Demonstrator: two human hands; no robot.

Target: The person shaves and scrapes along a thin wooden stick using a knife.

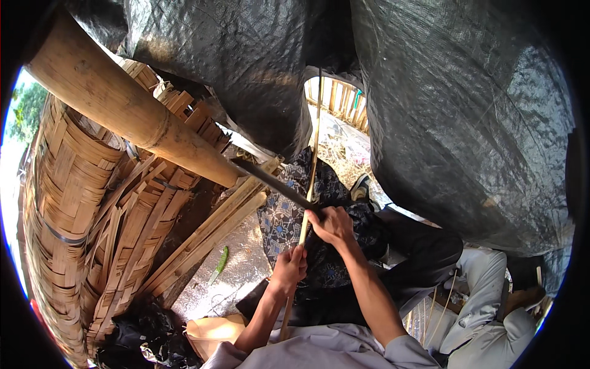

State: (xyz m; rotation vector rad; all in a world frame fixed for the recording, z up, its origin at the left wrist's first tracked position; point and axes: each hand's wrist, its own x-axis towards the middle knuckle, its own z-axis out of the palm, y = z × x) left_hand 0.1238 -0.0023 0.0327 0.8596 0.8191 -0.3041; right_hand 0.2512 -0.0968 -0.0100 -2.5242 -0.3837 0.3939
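My left hand (pixel 289 268) is closed around a long, thin bamboo strip (pixel 303 230). The strip runs from near my waist, up across my lap and beyond my knees. Above it, my right hand (pixel 332 225) is closed on a long dark-bladed knife (pixel 276 186), whose handle is hidden in my fist. The blade points up and to the left, and its base lies against the strip by my thumb. A dark cloth with a blue and white pattern (pixel 279 224) covers my lap under the strip.
A thick bamboo pole (pixel 132 111) slants in from upper left, above woven bamboo panels (pixel 70 172) and split slats (pixel 209 227). A small green-handled knife (pixel 222 259) lies on the ground. Dark plastic sheeting (pixel 461 123) hangs ahead. Grey-clad legs of another person (pixel 482 289) are at right.
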